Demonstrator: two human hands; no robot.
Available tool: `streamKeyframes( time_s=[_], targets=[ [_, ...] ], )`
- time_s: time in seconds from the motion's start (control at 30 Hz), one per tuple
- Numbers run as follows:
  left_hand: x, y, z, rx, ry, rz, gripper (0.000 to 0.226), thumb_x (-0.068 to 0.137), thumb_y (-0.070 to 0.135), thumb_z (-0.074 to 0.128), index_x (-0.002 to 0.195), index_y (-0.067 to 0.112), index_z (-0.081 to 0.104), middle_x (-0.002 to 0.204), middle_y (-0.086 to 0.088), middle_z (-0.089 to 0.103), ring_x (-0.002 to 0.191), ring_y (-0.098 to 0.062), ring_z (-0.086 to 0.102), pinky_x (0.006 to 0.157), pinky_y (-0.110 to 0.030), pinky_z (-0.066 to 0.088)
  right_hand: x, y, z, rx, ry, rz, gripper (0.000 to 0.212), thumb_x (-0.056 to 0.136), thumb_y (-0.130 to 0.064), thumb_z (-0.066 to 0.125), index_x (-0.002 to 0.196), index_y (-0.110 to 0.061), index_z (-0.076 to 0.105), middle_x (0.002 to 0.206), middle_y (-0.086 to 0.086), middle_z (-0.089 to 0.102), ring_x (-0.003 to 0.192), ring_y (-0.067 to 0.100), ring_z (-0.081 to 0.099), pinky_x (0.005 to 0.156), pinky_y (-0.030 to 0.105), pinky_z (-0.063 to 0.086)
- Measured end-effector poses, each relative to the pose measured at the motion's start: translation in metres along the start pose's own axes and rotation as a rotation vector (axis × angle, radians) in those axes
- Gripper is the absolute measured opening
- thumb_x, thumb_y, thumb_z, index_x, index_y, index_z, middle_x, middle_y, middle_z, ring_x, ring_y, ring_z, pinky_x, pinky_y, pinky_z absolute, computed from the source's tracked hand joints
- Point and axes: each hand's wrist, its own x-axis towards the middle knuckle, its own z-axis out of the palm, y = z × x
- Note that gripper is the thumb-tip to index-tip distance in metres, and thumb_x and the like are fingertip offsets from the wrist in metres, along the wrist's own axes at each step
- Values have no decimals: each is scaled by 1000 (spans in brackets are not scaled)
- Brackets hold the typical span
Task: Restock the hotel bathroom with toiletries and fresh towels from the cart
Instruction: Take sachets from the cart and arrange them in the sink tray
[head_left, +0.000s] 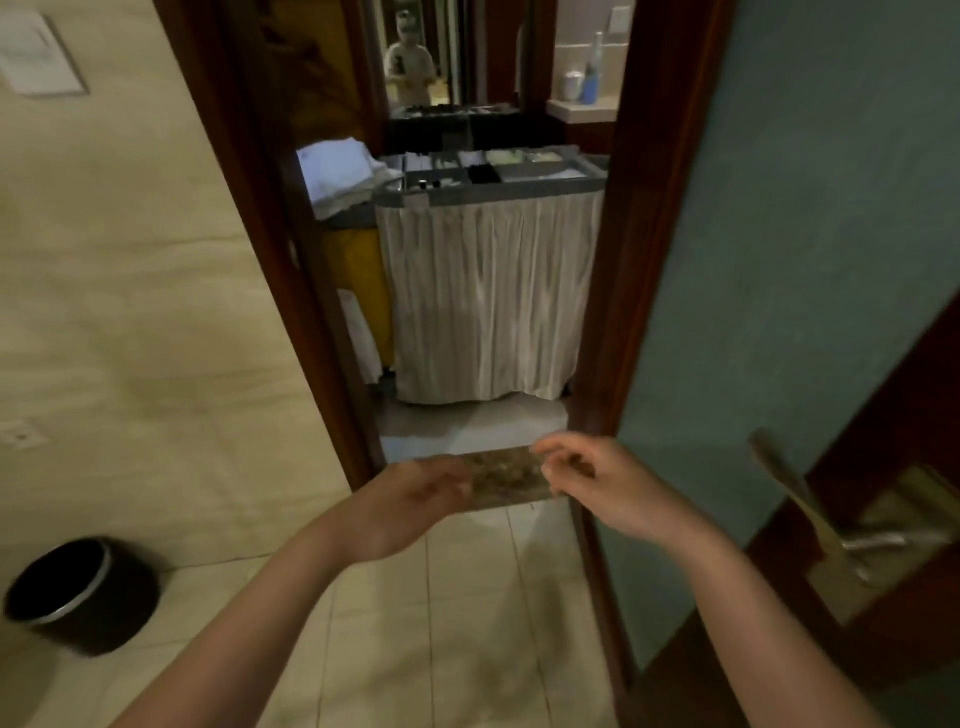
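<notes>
Head view: both hands are up at lower centre, left hand (415, 499) and right hand (597, 480), fingers loosely curled, holding nothing. Through the doorway, mid-frame, stands the cart (488, 291) in its pleated white skirt. Folded towels (337, 176) sit at its left end, toiletries (498, 169) in the top tray, labels too blurred to read. There's a black bin (78, 592) at lower left.

Cart (488, 291): curtained, straight ahead of me.
Towels (337, 174): white stack at the cart's left end.
Hands: my left hand (410, 501) and right hand (602, 483) are empty in front of the cart, fingers loose.
</notes>
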Motion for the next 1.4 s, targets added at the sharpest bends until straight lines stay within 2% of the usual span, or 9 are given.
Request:
streamKeyframes(
  time_s=[0.17,0.33,0.5,0.63,0.8,0.97,1.1,1.2,1.4],
  targets=[
    [62,5,-19,-45,298,-66,14,94,29,47,101,33,59,93,12,66,88,-2,63,80,-24,50,78,-1,-26,63,62,-66,15,94,-28,51,105,-38,55,95,-12,58,84,5,59,71,20,42],
    [109,2,-38,70,566,13,11,94,25,49,94,31,58,82,21,61,80,6,60,67,-8,45,137,5,-33,141,32,-55,17,95,-26,50,110,-32,56,100,-16,55,89,6,63,71,19,44],
    [159,-22,-73,-150,486,-54,20,95,19,45,90,22,64,79,3,69,75,-2,65,67,-17,46,203,10,-37,148,25,-32,22,96,-27,47,116,-26,57,92,-14,58,86,4,60,69,18,43],
    [210,-52,-110,-222,461,-36,21,96,20,45,91,17,65,80,-1,71,74,-2,66,63,-11,47,267,10,-46,175,22,-17,18,96,-24,50,110,-26,61,87,-9,61,80,1,60,68,14,43],
    [293,-89,-175,-340,330,-13,25,96,16,44,97,1,63,87,-11,67,74,-5,65,64,-10,46,349,16,-70,148,61,27,15,95,-25,51,94,-38,60,97,-10,64,95,8,60,85,23,47],
    [370,-116,-224,-425,239,-23,21,96,12,44,101,1,61,89,-6,64,72,3,61,63,-6,44,419,15,-96,151,141,67,20,95,-20,51,92,-38,61,94,-7,66,92,9,62,80,21,47],
    [419,-134,-244,-523,215,-57,19,98,13,41,95,10,60,88,-4,64,75,-3,61,59,-5,44,463,17,-96,212,174,80,23,93,-14,52,88,-34,62,89,-7,66,82,4,62,73,13,46],
    [449,-146,-253,-545,160,-68,20,98,11,40,96,7,59,88,-4,63,76,-5,61,59,-5,44,499,22,-93,205,175,90,23,93,-12,52,88,-32,62,89,-8,66,83,5,63,75,15,48],
    [514,-176,-274,-455,155,-116,20,98,12,40,99,6,60,88,-1,63,75,-3,60,58,-3,43,584,38,-101,173,134,108,16,94,-17,52,105,-21,63,93,5,68,83,12,64,69,13,47]
  ],
)
